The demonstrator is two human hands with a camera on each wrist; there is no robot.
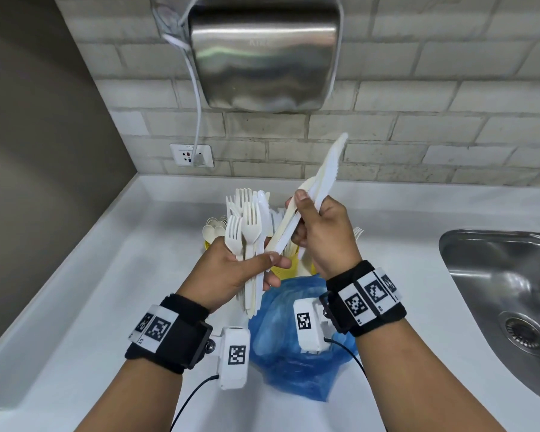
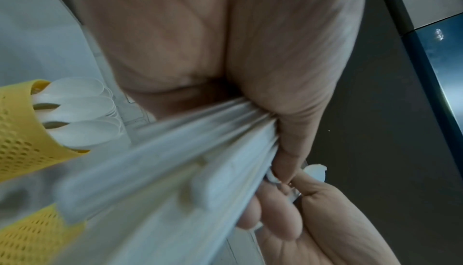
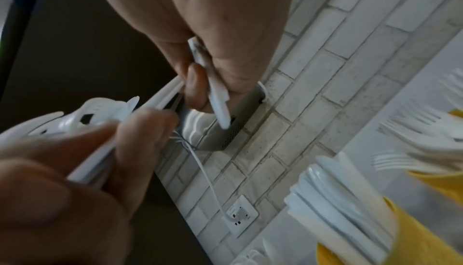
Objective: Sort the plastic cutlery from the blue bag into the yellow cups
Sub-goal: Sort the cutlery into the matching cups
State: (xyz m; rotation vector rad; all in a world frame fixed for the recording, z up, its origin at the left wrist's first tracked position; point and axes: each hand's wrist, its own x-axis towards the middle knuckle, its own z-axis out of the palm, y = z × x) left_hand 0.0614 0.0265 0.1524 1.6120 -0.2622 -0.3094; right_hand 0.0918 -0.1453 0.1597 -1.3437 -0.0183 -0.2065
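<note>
Holding white knives [image 1: 320, 179] | right hand [image 1: 325, 232] | blades up, serrated

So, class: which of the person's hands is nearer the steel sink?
Right. The right hand, holding knives, is on the sink's side; the left hand, gripping forks, is farther across the counter.

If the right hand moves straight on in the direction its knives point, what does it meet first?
The right hand holds white plastic knives aimed up toward the back wall. The way looks free until the grey brick-tiled wall, probably just below the steel hand dryer; depth is unclear.
</note>
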